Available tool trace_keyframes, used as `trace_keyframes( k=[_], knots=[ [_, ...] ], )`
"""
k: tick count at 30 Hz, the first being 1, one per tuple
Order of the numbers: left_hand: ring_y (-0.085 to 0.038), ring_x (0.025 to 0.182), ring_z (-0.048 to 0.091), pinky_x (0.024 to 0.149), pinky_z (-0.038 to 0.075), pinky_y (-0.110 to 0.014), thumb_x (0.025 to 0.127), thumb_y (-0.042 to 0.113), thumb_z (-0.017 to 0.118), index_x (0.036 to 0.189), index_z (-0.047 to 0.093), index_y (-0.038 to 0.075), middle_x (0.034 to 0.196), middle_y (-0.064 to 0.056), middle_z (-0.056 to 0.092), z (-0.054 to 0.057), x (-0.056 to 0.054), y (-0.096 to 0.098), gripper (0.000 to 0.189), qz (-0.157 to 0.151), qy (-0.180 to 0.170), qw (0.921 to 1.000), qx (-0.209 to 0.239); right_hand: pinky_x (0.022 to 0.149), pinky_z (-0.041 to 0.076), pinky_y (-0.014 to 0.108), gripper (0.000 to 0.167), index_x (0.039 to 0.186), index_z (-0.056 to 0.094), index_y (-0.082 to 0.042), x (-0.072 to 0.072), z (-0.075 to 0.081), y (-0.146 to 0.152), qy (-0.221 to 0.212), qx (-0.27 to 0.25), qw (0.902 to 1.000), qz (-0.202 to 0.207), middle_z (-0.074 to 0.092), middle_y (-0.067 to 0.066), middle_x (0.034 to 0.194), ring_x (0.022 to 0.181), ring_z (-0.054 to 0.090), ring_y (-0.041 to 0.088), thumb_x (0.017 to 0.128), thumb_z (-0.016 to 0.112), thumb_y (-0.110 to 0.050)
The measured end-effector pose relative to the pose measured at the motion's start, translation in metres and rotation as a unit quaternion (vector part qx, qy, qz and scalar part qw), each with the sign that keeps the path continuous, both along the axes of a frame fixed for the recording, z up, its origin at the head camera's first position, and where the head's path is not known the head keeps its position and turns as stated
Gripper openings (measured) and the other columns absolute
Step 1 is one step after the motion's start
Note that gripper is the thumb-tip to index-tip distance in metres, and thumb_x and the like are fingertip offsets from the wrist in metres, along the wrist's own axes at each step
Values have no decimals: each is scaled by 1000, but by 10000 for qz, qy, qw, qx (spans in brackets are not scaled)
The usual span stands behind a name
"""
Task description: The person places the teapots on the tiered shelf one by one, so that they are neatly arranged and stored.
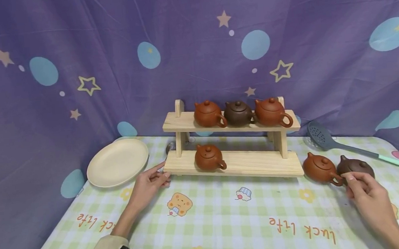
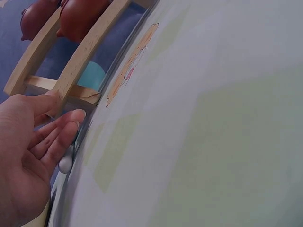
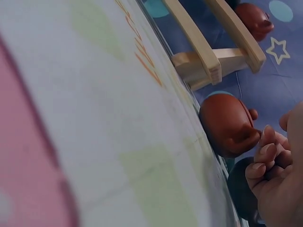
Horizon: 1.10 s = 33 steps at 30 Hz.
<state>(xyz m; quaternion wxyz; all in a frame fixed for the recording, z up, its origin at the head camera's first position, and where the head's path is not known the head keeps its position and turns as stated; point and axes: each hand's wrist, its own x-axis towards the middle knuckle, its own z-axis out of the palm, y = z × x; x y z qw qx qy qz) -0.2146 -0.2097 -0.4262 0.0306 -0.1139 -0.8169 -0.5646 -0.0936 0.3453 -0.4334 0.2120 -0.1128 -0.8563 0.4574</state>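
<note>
My left hand [image 1: 150, 185] grips the left end of the lower board of a two-tier wooden shelf [image 1: 255, 165]; in the left wrist view the thumb lies against the board. On the lower tier sits a reddish-brown teapot [image 1: 208, 158]. My right hand [image 1: 370, 195] hovers by two teapots right of the shelf, its fingers loosely bent. Its fingertips are right at the handle of a reddish-brown teapot [image 1: 318, 168]. A dark brown teapot [image 1: 354, 166] stands behind the hand, partly hidden by it.
The upper tier bears two reddish-brown teapots [image 1: 207, 114] [image 1: 270, 112] with a dark teapot [image 1: 237, 113] between them. At the left lies a cream plate [image 1: 117, 162]. A grey slotted skimmer [image 1: 321, 135] with a mint handle lies at the right. A purple curtain [image 1: 195, 74] hangs behind.
</note>
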Motion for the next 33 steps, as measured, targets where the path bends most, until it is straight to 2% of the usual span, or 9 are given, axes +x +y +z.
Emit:
trace_keyframes(
  k=[6,10,18,26,33],
  knots=[
    [-24,81,76,77,65,-29,103,19,70,149,51,-5,99,-21,74,0,0,0,55,23,-13,10000,-62,48,42,17,14,110,63,-17,-1,-3,5,-67,-17,9999,-107,63,-7,69,59,53,3,110,54,-28],
    [-23,81,76,77,65,-29,103,19,69,149,51,-4,100,-21,74,-1,-1,0,55,34,-54,10000,-64,46,41,19,21,111,61,-10,-3,-5,7,-146,14,9999,-53,62,-5,68,58,52,5,111,53,-29],
    [-24,81,76,78,65,-29,102,20,70,150,51,-1,99,-19,74,0,-1,-1,55,83,-109,9999,-95,46,43,23,39,118,56,7,-5,-7,6,-385,186,9986,306,61,0,69,58,52,9,112,48,-31],
    [-25,82,75,78,65,-30,102,21,71,150,52,-1,99,-20,74,0,0,1,56,47,-79,9999,-53,47,41,28,49,120,58,7,-8,-7,3,-774,353,9950,514,60,4,70,57,52,14,111,47,-40],
    [-23,81,76,78,65,-29,102,21,70,149,52,-2,99,-20,74,-1,-1,0,55,74,-46,9999,-87,47,37,32,46,118,61,5,-12,-9,0,-604,553,9940,728,58,5,68,56,49,16,111,50,-39]
  ],
)
